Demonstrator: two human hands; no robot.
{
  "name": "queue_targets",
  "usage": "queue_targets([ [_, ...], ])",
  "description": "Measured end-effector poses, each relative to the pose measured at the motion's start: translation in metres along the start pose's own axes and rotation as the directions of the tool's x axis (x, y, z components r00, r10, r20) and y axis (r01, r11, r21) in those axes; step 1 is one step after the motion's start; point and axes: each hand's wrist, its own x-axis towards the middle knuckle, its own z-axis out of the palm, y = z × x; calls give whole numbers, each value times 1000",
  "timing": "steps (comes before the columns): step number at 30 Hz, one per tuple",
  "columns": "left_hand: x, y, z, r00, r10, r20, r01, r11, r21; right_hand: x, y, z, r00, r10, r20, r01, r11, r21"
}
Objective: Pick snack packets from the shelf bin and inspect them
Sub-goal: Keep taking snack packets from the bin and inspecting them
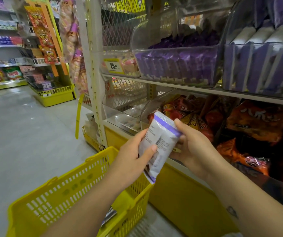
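Bright, even store light, and a soft picture all over.
Light from above sheens pale off the floor [26, 117]; glare streaks the clear bins [176, 53], washing out the purple packs [171, 65] behind. Under the shelf [205, 90] it goes dim, orange bags [253, 124] sinking into shadow. Far shelves [2, 48] are smeared, their print unreadable. The wide lens bends the uprights [94, 65] and stretches the forearms [240, 194] at the bottom edge.

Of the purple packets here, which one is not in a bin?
The packet gripped by the left hand and the right hand, printed back showing; the others stand in the upper clear bins.
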Motion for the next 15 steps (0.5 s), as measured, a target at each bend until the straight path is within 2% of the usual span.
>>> queue_targets([
  [3, 0, 2, 5, 997, -23, -76, 25, 999, 25, -3, 0, 7, 992, -58, 115, 60, 998, -16],
  [5, -1, 4, 7, 992, -29, -121, 37, 997, 63, -6, 2, 11, 976, -166, 138, 189, 967, -169],
  [7, 0, 4, 8, 986, -44, -160, 56, 996, 74, -8, 5, 12, 944, -267, 192, 320, 881, -348],
  [10, 2, 6, 4, 973, -81, -215, 96, 994, 59, -10, 9, 11, 916, -263, 304, 372, 841, -394],
  [12, 4, 7, 2, 964, -128, -232, 129, 992, -13, -10, 10, 12, 906, -236, 352, 369, 849, -379],
  [15, 8, 8, 3, 947, -261, -187, 209, 944, -257, -8, 10, 11, 899, -207, 385, 363, 845, -393],
])
